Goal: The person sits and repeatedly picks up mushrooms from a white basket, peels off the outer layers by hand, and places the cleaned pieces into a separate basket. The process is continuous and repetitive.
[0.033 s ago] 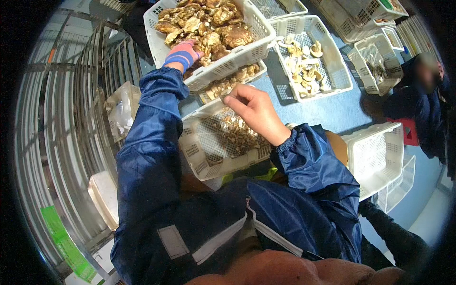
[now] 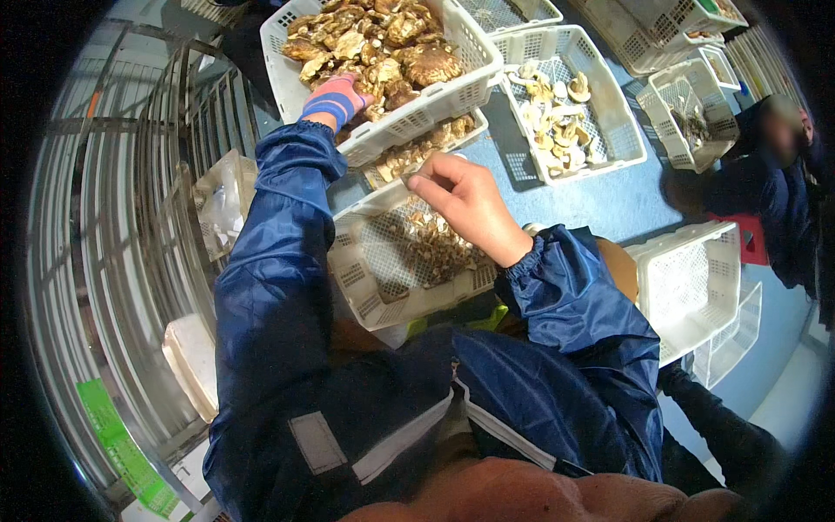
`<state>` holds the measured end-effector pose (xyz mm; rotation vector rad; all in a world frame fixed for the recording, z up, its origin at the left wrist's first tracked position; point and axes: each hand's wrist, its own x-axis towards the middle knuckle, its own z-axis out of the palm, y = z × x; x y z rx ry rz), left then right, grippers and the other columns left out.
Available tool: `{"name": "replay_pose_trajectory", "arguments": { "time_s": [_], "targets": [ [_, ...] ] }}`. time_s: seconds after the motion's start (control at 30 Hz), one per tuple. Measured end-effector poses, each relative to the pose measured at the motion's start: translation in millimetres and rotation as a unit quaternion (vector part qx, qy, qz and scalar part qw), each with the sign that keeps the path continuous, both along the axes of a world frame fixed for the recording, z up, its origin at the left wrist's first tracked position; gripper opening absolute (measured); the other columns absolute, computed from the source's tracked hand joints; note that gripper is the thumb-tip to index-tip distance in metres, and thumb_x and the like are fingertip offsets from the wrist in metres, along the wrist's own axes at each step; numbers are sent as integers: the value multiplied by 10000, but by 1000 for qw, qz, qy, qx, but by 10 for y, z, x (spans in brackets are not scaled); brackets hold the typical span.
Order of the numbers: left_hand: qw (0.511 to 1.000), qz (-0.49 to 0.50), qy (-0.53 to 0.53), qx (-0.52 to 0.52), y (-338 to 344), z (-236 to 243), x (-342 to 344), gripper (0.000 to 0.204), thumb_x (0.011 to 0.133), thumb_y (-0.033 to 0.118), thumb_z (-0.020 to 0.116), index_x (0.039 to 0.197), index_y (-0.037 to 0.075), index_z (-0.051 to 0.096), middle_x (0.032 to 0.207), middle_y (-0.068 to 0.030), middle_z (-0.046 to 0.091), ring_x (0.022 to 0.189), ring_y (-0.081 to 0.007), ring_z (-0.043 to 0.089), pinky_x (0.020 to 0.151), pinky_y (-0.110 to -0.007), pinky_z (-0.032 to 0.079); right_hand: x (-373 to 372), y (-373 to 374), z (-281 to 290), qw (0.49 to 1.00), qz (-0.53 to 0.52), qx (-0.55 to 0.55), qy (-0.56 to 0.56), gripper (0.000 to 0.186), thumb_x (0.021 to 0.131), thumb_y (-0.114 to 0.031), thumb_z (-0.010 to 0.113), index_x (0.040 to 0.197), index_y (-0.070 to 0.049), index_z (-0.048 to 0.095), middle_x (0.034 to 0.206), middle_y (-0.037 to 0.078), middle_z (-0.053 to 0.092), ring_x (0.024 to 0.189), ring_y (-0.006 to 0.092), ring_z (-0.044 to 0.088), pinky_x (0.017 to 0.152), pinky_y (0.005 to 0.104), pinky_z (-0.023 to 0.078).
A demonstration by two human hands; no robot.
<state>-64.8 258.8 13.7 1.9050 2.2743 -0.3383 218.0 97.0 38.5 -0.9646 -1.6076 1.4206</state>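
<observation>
Brown-capped mushrooms (image 2: 396, 43) heap up in a white plastic crate (image 2: 424, 111) at the top. My left hand (image 2: 335, 97), in a pink and blue striped glove, reaches over its near left side onto the heap. Its thumb and fingers are apart among the mushrooms, with the fingertips partly hidden. Bare and curled, my right hand (image 2: 465, 204) hovers above a lower crate (image 2: 370, 300) of small brown trimmings (image 2: 439, 248). The fingers are pinched together; a small dark tip shows at them, but what they hold I cannot make out.
Right of the heap, a white crate (image 2: 622, 130) holds pale mushroom pieces (image 2: 557, 122). Another white crate (image 2: 687, 278) stands at right, near a red stool (image 2: 752, 239). A person in dark clothes (image 2: 770, 183) is at far right. Metal racking (image 2: 130, 217) runs along the left.
</observation>
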Motion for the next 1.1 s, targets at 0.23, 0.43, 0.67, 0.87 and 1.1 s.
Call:
{"name": "replay_pose_trajectory", "arguments": {
  "time_s": [0.23,0.43,0.67,0.87,1.1],
  "targets": [
    [994,46,-102,-9,98,30,-274,767,809,531,737,1412,84,580,1365,-197,632,1259,-325,607,1065,-399,467,110,1,0,1000,11,-6,21,201,961,-182,702,888,-1,652,737,11,584,716,75,508,624,266,424],
    [954,144,-263,0,-188,653,-427,515,884,462,699,1232,83,675,867,-74,720,702,-188,681,606,-331,525,76,-13,17,999,11,-26,16,215,929,-207,689,871,-8,632,715,120,613,650,207,570,620,353,457],
    [490,120,-862,-52,-1399,681,-498,525,1018,281,521,1480,43,444,1393,-249,569,1138,-387,641,922,-466,552,-79,-5,-38,991,23,-99,89,165,916,-170,738,909,-15,682,690,-13,607,648,51,520,583,258,432],
    [426,154,-890,60,-2292,487,173,799,867,202,651,1565,25,304,1561,-223,378,1392,-441,445,1157,-508,419,-176,-94,14,967,63,-186,164,152,949,-155,728,875,-42,658,729,-27,632,679,39,563,598,222,444],
    [483,154,-853,125,-2456,285,266,825,860,347,757,1516,17,379,1415,-132,529,1315,-279,540,1102,-373,456,-386,-198,-151,993,50,-82,66,187,939,-184,733,879,-26,654,774,-7,597,736,67,536,643,265,441]
  ]
}}
